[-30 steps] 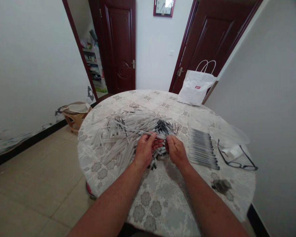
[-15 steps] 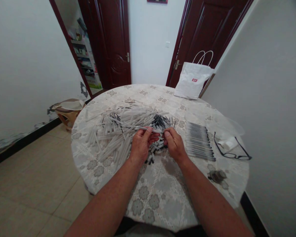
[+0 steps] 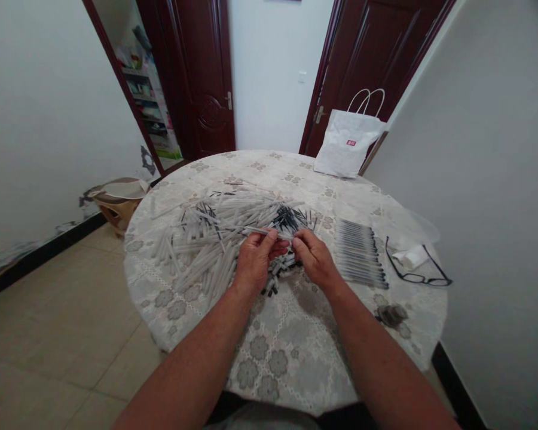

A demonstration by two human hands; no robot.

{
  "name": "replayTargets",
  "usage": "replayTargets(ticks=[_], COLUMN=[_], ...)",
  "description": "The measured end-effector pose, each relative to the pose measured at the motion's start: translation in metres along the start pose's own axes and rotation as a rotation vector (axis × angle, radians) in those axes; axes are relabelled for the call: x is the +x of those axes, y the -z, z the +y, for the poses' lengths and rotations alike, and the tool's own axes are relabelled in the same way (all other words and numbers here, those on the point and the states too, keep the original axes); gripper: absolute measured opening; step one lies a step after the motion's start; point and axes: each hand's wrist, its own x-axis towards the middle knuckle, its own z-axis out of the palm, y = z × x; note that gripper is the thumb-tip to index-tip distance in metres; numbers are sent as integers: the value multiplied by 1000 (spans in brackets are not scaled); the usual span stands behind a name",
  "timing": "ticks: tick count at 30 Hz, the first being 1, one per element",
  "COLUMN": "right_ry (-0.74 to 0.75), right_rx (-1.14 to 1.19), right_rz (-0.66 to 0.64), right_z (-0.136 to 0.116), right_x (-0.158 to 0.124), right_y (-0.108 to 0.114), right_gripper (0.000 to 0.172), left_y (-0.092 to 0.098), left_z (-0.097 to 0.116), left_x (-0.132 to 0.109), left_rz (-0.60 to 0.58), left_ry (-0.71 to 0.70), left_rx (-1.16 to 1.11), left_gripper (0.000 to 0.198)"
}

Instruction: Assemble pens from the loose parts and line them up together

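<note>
My left hand (image 3: 255, 261) pinches a clear pen barrel (image 3: 256, 230) that sticks out to the left, held just above the heap. My right hand (image 3: 314, 260) is closed right beside it, fingertips meeting the barrel's near end; what it pinches is too small to name. Both hands hover over a big heap of clear pen barrels (image 3: 206, 245) and a smaller pile of black pen parts (image 3: 287, 222) on a round table with a flowered cloth (image 3: 287, 352).
A neat row of finished pens (image 3: 358, 254) lies to the right of my hands, with black glasses (image 3: 416, 272) and a clear plastic bag (image 3: 403, 230) beyond. A white paper bag (image 3: 346, 146) stands at the table's far edge. A low stool (image 3: 116, 200) sits on the floor at left.
The view has tilted down slightly and the table sits higher in frame. My hands stay together over the heap, still working the same barrel.
</note>
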Motion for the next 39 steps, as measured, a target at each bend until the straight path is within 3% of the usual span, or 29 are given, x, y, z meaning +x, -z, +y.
replayTargets(ticks=[5, 8, 11, 13, 15, 17, 20, 22, 31, 39], right_ry=[70, 113, 174, 181, 146, 82, 9, 11, 106, 129], right_rx=[-113, -179, -280, -322, -343, -330, -280, -269, -332, -294], right_rz=[-77, -122, -174, -189, -95, 109, 408, 481, 446, 425], right_z=[-7, -13, -19, -18, -12, -2, 16, 24, 30, 30], right_x=[3, 6, 6, 4, -1, -6, -14, -17, -18, -17], right_y=[20, 32, 45, 55, 62, 65, 63, 60, 52, 47], right_gripper=[38, 29, 16, 16, 16, 18, 23, 25, 19, 17], left_y=[0, -1, 2, 6, 8, 7, 1, -3, -6, -9], left_z=[-3, -2, -3, -5, -9, -12, -17, -19, -28, -26], left_x=[0, -2, -2, -2, -4, -9, -16, -19, -17, -19], left_rz=[-6, -42, -125, -191, -283, -392, -488, -478, -374, -389], left_ry=[-15, -36, -131, -274, -454, -575, -618, -627, -574, -683], left_rx=[164, 270, 498, 747, 1050, 1354, 1714, 1853, 2053, 2019], left_gripper=[44, 42, 37, 29, 22, 20, 20, 19, 18, 15])
